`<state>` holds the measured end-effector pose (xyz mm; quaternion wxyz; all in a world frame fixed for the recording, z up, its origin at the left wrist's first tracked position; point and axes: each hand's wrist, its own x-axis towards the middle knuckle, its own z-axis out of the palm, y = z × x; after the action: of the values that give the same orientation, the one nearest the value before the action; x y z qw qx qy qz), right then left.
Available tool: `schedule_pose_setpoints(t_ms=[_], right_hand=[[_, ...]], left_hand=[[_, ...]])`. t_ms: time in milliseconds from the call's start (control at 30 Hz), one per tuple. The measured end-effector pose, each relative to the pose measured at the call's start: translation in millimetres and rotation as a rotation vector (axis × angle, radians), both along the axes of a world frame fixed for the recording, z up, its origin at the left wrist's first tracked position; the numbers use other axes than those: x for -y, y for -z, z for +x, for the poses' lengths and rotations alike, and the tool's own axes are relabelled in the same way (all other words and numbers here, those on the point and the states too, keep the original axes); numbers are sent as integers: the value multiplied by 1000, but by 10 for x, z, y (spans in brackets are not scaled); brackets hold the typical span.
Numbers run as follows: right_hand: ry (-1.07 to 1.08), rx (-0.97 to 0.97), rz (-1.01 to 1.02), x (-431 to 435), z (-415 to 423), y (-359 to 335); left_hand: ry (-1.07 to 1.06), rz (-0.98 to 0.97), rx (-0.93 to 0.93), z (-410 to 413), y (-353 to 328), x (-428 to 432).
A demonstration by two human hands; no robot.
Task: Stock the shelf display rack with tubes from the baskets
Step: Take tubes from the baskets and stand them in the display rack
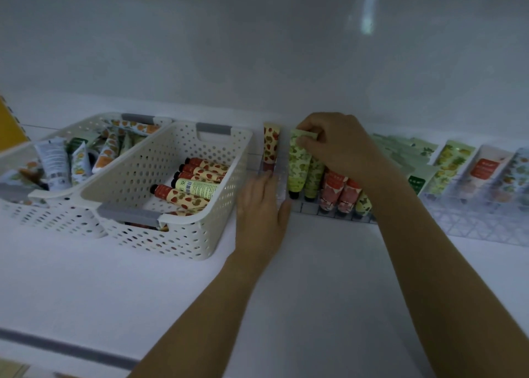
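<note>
From the head camera, the clear display rack [340, 216] sits on the white shelf [315, 277], and everything here is told from it.

The right hand [340, 146] is over the left part of the rack. Its fingers pinch the flat top end of a green tube [297, 166]. The tube leans back in the rack with its dark cap at the bottom, near the rack's front edge. Just to the right of it stand another green tube and some pink tubes [340, 194].

The left hand [263, 206] rests at the left front corner of the rack. It looks blurry. The fingers seem flat and loose, and I see nothing in it.

One strawberry tube [270, 146] stands at the far left end of the rack. Left of the rack is the near basket [171, 226] with more strawberry tubes lying in it. Farther left is a second basket [57, 214] with mixed tubes.

To do this step well, I think the left hand should hold the rack so it does not slide. The right hand should push the green tube down until the cap sits firm, straight beside its neighbour. Then let go softly, so nothing tips.
</note>
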<state>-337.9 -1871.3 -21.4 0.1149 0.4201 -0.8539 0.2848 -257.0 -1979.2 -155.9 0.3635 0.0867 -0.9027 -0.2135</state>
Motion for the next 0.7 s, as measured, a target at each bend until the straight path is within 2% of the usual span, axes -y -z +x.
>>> schedule_pose_setpoints(t_ms=[67, 167, 433, 700], right_hand=[[47, -13, -22, -14, -31, 7], [72, -17, 3, 5, -55, 50], [100, -31, 171, 78, -35, 162], [131, -48, 202, 75, -8, 161]], left_hand=[[-136, -135, 141, -15, 36, -29], [-126, -134, 244, -37, 85, -57], [-55, -71, 207, -63, 115, -14], [-49, -69, 193, -59, 106, -34]])
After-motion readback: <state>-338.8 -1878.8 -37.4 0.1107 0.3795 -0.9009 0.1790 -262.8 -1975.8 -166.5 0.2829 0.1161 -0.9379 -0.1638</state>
